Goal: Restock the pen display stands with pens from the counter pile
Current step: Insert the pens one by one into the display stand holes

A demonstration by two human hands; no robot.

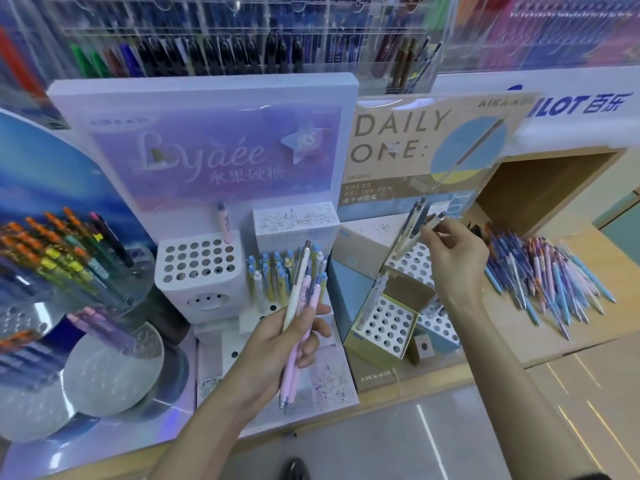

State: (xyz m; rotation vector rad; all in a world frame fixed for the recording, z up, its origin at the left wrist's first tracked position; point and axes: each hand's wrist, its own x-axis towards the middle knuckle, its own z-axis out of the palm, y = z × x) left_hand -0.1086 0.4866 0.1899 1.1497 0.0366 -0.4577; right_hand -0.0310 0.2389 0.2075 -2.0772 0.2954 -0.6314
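At the Daily One stand (pixel 408 147), our right grip (pixel 453 258) pinches one pen (pixel 437 219) over its holed tray (pixel 414 268); left of the stand, our left grip (pixel 294 337) clasps a pen bundle (pixel 302 299); the pile (pixel 554 282) lies right of it; light, stiff, slick barrels, best pinched mid-barrel, we judge.

At lower centre the left hand (pixel 287 344) grips a bundle of pastel pens (pixel 298 289) before the lilac stand (pixel 214 150), while the right hand (pixel 457 261) pinches what seems one blurred pen (pixel 437 218) above the beige stand (pixel 398 140), the pen pile (pixel 550 271) lying on the bench (pixel 571 337) at right.
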